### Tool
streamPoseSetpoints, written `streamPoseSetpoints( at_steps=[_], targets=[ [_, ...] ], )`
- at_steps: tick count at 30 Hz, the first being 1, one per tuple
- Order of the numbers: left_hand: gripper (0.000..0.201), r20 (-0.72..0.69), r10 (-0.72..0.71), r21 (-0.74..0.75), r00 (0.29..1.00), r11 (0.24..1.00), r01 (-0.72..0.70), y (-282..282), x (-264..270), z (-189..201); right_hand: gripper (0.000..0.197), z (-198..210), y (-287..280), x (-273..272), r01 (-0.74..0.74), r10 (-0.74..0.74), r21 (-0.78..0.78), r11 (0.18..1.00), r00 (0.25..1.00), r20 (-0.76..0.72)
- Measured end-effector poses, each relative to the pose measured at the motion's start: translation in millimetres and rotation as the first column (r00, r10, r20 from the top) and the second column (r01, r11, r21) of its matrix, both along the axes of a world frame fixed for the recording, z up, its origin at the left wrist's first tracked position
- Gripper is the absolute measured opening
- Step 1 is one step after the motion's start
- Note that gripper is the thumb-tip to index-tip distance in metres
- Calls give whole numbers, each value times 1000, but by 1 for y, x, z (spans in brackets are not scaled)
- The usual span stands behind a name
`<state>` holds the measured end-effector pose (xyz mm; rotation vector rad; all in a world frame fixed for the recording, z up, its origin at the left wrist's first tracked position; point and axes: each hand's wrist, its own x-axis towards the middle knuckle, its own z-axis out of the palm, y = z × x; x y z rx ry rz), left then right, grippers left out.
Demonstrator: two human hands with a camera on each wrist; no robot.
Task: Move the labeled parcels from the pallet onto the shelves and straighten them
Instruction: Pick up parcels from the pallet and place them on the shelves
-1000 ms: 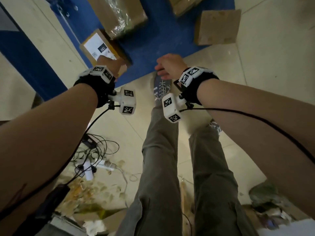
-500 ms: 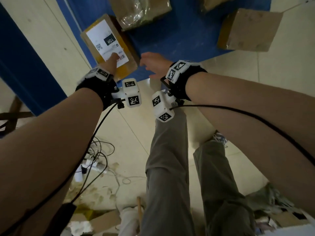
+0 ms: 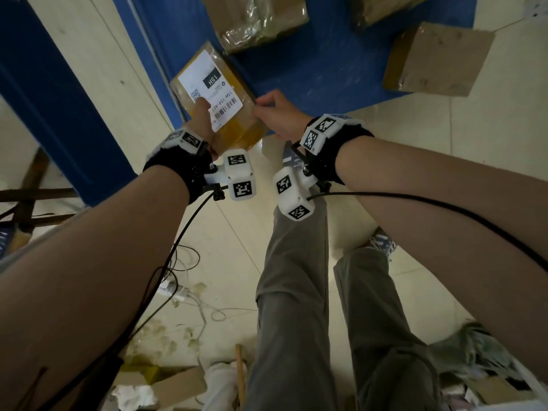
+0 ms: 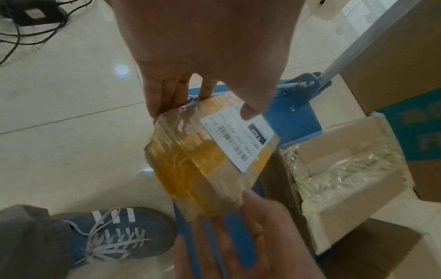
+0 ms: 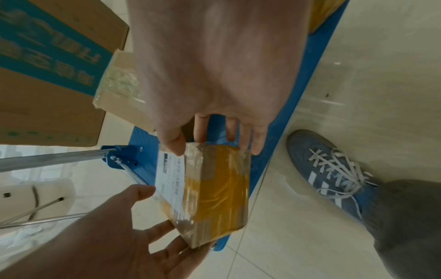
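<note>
The labeled parcel sat between both hands, its long side running near to far; the left hand and right hand each gripped an edge.

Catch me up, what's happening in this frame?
A person is lifting a small brown cardboard parcel wrapped in yellow tape, with a white label, off the blue pallet. The left hand grips one end, thumb on the label; the right hand holds the opposite end. Both feet are on the tiled floor. Other cardboard boxes remain on the pallet. No shelf is in view.
</note>
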<state>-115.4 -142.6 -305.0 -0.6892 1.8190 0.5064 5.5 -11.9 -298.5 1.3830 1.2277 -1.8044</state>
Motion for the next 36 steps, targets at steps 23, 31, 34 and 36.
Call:
streamPoseSetpoints(
  at_steps=[23,31,34,36],
  targets=[
    [60,259,-583,361,770,798,483,139,166,138,51,141,33,242,712,-687,-27,701,686,241],
    [31,260,-865,396,429,500,770,141,265,169,30,163,9,349,754,-735,-12,656,643,215],
    [108,108,-955,406,278,297,864,123,298,160,37,173,3,381,852,-830,9,523,507,231],
    [123,-10,-984,430,178,156,889,109,319,156,52,177,-2,399,906,-876,0,422,408,255]
  ],
)
